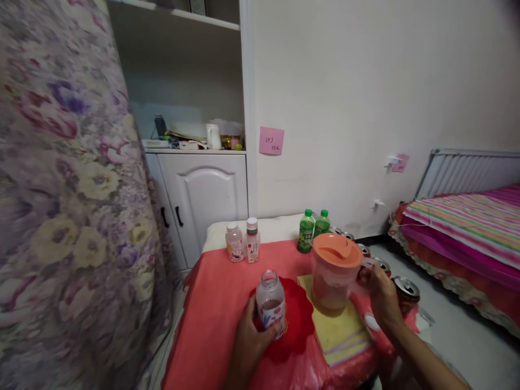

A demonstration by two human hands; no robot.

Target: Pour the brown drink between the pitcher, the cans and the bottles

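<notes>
Your left hand (255, 338) grasps a clear, open-mouthed bottle (270, 300), its fingers wrapped around the printed label on the lower body; the contents show dimly through the wall, and their level cannot be read with certainty. The bottle stands nearly upright over a red tray (299, 325) with a scalloped rim, toward the near side of the bench (215, 309); whether its base touches the tray is hidden. Your right hand (382, 292) has its fingers clenched on the handle of a translucent pitcher (332, 281), closed by a smooth orange lid (339, 250). The pitcher is upright over a yellow cloth (337, 338), flat and rectangular with pale lines near one edge; its cloudy wall leaves the contents hard to judge. Beyond the tray, two small labelled bottles (252, 244) with white caps stand side by side. Behind the pitcher are two green bottles (306, 233) with green caps and printed labels. Along the right side, metal cans (406, 295) with silvery, round tops form a row past your right hand. The bench wears a glossy, wrinkled red plastic sheet, with a cream-coloured covering (280, 226) showing along its far edge.
</notes>
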